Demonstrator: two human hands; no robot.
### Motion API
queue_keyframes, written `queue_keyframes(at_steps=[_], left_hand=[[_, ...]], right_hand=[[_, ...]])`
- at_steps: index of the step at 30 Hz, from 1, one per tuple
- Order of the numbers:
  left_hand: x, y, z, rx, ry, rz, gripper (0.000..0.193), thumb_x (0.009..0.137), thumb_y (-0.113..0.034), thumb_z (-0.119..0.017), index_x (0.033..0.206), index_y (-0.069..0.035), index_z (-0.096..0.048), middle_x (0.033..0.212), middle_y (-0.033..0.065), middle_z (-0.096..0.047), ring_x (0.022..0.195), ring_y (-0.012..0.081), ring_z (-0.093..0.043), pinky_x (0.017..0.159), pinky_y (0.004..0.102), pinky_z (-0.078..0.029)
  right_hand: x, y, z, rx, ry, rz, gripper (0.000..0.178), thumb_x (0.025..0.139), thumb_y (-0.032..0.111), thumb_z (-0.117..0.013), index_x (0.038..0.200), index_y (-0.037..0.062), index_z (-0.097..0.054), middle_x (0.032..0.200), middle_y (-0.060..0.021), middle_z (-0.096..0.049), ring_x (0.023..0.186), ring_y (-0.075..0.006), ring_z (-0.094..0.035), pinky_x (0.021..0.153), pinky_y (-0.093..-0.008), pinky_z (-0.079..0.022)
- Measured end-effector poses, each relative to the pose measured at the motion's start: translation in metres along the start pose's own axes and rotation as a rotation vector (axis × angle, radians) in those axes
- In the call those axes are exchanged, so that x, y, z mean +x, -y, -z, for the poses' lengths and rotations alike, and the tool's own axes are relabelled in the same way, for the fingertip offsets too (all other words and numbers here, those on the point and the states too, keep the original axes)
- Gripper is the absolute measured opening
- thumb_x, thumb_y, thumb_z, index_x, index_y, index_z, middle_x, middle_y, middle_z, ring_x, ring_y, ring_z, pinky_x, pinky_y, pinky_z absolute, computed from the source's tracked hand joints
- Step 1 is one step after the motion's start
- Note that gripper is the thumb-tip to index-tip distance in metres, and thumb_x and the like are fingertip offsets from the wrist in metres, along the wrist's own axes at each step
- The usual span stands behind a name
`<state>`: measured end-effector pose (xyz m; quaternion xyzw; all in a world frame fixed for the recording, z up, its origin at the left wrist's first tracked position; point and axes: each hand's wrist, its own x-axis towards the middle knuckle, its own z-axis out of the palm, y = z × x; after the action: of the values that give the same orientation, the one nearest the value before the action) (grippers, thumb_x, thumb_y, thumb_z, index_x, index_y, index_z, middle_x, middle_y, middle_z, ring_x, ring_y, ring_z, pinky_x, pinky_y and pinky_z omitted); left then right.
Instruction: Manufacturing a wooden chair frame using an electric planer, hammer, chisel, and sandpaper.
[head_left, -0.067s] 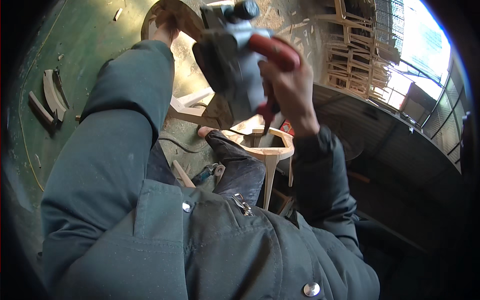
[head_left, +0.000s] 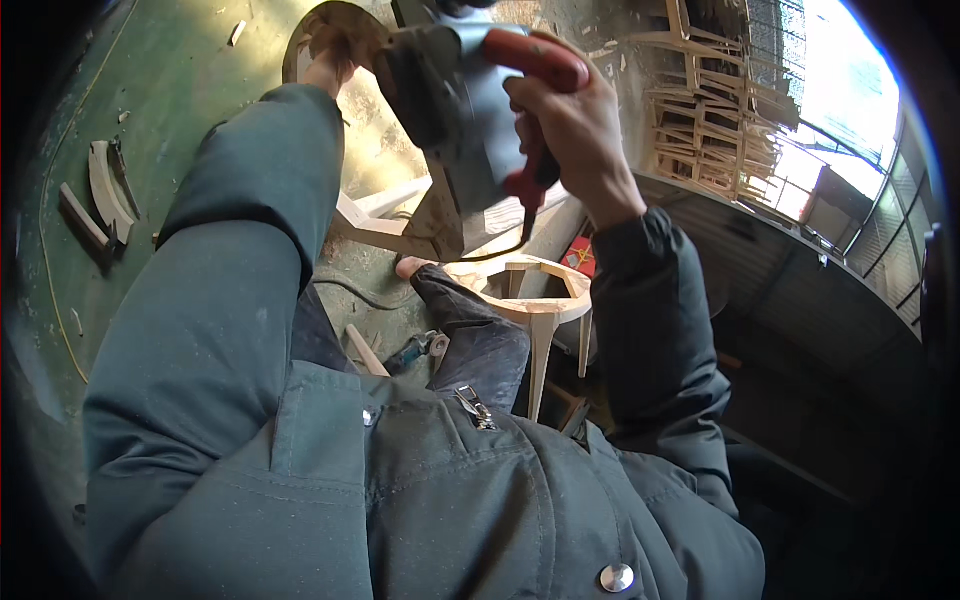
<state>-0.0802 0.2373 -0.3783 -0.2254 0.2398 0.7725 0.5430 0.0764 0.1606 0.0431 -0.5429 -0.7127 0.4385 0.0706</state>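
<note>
My right hand is closed around the red handle of a grey corded power tool; a black knob sits at its far end. The tool's exact kind I cannot make out. It is held over a wooden chair frame, covering part of it. My left hand is closed on a curved wooden piece at the top, its fingers partly in shadow. The black cord hangs below the handle.
A pale wooden stool frame stands by my leg. A small blue grinder lies on the floor. Curved wood offcuts rest at left. Stacked wooden frames stand far right, and a red box sits beyond the stool.
My right hand and the power tool have moved up and away from me, showing more of the stool frame and the red box. My left hand stays in place.
</note>
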Motion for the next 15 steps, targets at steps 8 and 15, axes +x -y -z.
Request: queue_keyframes(at_steps=[8,15], left_hand=[[-0.042,-0.011,-0.023,0.144,0.040,0.146,0.059,0.107,-0.054,-0.032,0.141,-0.011,-0.052,0.138,0.0123,-0.063,0.123,0.0293,-0.062,0.104,0.0457,-0.052],[0.017,-0.027,0.027,0.168,0.078,-0.081,0.046,0.109,-0.040,-0.032,0.133,-0.008,-0.055,0.131,0.0157,-0.065,0.112,0.0300,-0.067,0.097,0.0492,-0.055]], right_hand=[[-0.109,-0.040,0.047,-0.007,-0.135,-0.057,0.062,0.082,-0.003,-0.064,0.143,-0.0046,-0.051,0.089,-0.0048,-0.064,0.058,-0.0084,-0.058,0.051,-0.0235,-0.050],[-0.263,-0.184,0.017,0.028,-0.278,-0.107,0.060,0.084,-0.003,-0.071,0.141,-0.0002,-0.056,0.122,-0.0103,-0.065,0.103,-0.0148,-0.064,0.091,-0.0292,-0.053]])
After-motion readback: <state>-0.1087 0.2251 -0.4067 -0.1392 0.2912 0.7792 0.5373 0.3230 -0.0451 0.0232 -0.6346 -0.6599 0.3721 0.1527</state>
